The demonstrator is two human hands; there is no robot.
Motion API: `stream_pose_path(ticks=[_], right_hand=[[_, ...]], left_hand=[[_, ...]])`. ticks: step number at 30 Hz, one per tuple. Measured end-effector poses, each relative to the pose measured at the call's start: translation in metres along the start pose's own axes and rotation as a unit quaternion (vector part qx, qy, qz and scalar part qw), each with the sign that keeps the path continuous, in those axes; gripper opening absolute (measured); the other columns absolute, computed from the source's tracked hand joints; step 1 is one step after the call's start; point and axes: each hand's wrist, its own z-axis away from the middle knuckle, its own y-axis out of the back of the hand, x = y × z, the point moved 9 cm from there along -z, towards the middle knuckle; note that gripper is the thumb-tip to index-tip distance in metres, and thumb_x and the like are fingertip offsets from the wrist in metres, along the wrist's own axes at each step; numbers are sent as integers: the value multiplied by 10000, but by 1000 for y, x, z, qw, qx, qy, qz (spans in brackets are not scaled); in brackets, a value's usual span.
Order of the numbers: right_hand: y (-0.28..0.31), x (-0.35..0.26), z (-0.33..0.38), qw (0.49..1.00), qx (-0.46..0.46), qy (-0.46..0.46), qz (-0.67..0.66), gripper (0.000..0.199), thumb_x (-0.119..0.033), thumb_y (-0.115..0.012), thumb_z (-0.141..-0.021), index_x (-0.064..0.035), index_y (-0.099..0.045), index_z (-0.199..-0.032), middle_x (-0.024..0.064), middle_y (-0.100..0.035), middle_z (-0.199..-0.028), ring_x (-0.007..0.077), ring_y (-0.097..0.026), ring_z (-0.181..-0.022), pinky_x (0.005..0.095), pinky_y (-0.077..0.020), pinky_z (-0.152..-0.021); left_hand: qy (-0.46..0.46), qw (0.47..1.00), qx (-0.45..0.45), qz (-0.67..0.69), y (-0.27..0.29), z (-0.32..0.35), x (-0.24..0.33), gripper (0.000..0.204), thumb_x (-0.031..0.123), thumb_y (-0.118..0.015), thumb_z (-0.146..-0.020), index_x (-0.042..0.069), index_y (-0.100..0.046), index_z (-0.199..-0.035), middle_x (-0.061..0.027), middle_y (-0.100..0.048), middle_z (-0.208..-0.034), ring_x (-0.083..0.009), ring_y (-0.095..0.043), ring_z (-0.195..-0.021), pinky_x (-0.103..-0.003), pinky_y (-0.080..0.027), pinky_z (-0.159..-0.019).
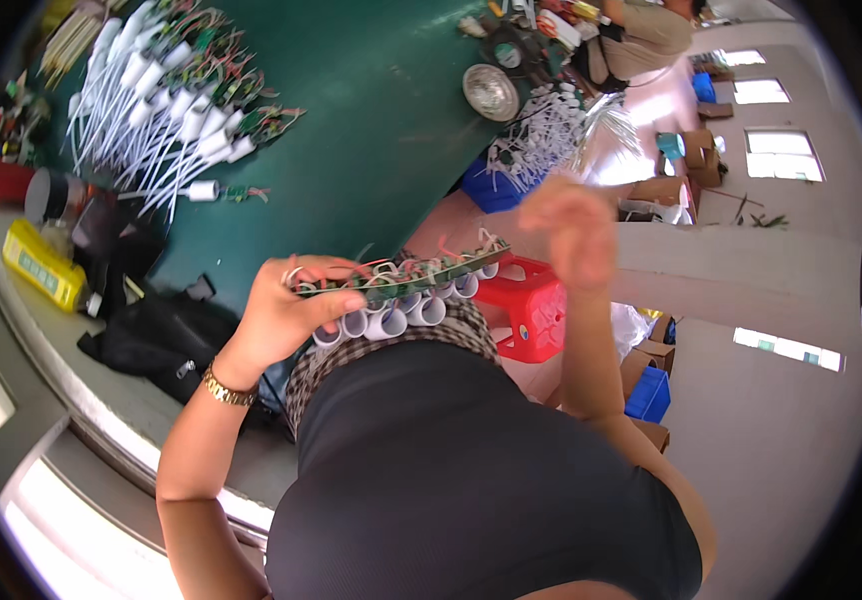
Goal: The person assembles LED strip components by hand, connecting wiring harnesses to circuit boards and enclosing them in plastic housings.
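Observation:
Above my lap, my left hand (291, 312) grips one end of a long green circuit board strip (441, 272), thumb on the near side. Red and white wires stick up from the strip's top. Below it hangs a row of white plastic cylinders (388, 322), open ends toward me. To the right, my right hand (576, 235) is raised apart from the strip. Motion blurs its fingers, so I cannot make out whether they hold anything.
White cylinders with cables and wired boards (186, 110) lie heaped on the green table (351, 130). One separate piece (204, 190) lies nearer me. A blue bin (491, 190) of white parts, a red stool (531, 315), a yellow bottle (43, 265) and a black bag (166, 335) surround me. Another person (651, 40) sits at far right.

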Motion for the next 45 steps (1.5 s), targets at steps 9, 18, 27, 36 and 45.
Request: stream_pose_path(ticks=[9,18,27,36,45], right_hand=[[-47,71,32,978,-55,-179,-89,499,-223,-772,-741,34,-590,-1128,116,-642,-1059,183,-589,-1026,320,-433,-906],[-65,48,15,992,-81,-71,65,283,8,-722,-735,7,-680,-1015,120,-691,-984,200,-650,-868,306,-490,-771],[-67,34,11,994,-111,-18,15,245,-28,-677,-736,24,-688,-975,199,-667,-1025,308,-658,-961,377,-517,-838],[-80,22,8,991,-132,34,-18,226,16,-678,-734,-11,-704,-957,160,-680,-1037,275,-665,-953,340,-526,-799],[-108,-14,3,961,-173,169,131,247,-85,-706,-747,-60,-707,-992,110,-680,-1049,278,-673,-891,325,-534,-752]], left_hand=[[-20,996,-1,85,13,-10,-16,302,152,-742,-784,-26,-676,-1019,-134,-652,-1067,-83,-554,-567,-203,-477,-527],[-164,970,-7,-178,12,-9,29,250,22,-692,-791,-25,-668,-1035,-135,-667,-1042,-177,-631,-924,-274,-507,-805],[-285,936,-86,-189,-2,2,44,233,-79,-640,-754,57,-725,-923,-123,-674,-1061,-236,-617,-1039,-302,-491,-826],[-401,843,5,-358,-8,31,79,109,-17,-580,-827,42,-589,-919,-87,-674,-855,-220,-661,-724,-320,-517,-609],[-199,971,-53,-122,15,19,91,453,156,-754,-764,41,-554,-1154,-67,-570,-1066,-165,-581,-947,-303,-467,-824]])
